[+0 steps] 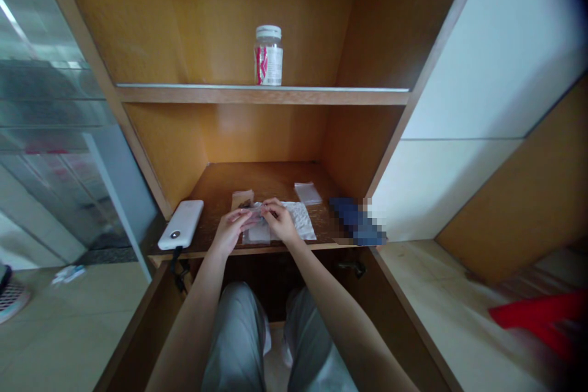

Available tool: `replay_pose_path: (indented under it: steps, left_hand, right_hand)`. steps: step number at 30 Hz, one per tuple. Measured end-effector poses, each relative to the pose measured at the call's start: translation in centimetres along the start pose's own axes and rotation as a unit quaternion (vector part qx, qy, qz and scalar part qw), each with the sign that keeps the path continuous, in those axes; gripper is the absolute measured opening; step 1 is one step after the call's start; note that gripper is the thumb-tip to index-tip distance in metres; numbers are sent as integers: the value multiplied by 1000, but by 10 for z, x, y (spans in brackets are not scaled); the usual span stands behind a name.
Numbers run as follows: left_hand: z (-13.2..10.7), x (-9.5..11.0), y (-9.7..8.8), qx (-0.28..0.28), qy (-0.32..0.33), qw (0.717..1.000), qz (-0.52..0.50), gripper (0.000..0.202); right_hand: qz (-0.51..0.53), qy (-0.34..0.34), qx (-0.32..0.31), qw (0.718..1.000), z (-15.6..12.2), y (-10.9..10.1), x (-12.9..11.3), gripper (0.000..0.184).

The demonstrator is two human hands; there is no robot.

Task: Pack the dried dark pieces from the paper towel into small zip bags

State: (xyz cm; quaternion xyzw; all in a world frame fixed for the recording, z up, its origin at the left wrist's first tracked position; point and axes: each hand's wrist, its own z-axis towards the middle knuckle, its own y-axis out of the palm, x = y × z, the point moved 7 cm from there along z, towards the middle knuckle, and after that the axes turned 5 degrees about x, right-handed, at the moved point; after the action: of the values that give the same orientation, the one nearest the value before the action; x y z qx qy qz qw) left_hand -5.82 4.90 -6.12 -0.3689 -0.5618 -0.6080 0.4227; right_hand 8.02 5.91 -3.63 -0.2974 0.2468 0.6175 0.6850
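Small translucent plastic packet (255, 217) pinched at lower centre by nearly closed left hand (232, 230) and right hand (280, 220), over crumpled white paper (301, 222).

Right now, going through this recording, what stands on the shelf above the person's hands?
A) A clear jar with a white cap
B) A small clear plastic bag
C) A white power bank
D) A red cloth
A: the clear jar with a white cap stands on the upper shelf, above the left hand and the right hand.
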Motion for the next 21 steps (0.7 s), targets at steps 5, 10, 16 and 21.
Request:
replay_pose_path:
  steps: [5, 10, 16, 21]
  left_hand:
    - [-2, 2, 3, 3, -3, 1000, 12, 17]
    - [0, 2, 1, 10, 5, 998, 58, 20]
    - [7, -7, -9, 16, 30, 991, 126, 21]
    - [9, -9, -10, 7, 46, 986, 161, 22]
  right_hand:
    - [7, -8, -6, 1000, -1, 1, -2, 12]
    - [-6, -12, -28, 1000, 0, 3, -8, 6]
    - [-17, -16, -35, 999, -1, 5, -10, 6]
    - [-21, -25, -35, 999, -1, 6, -8, 7]
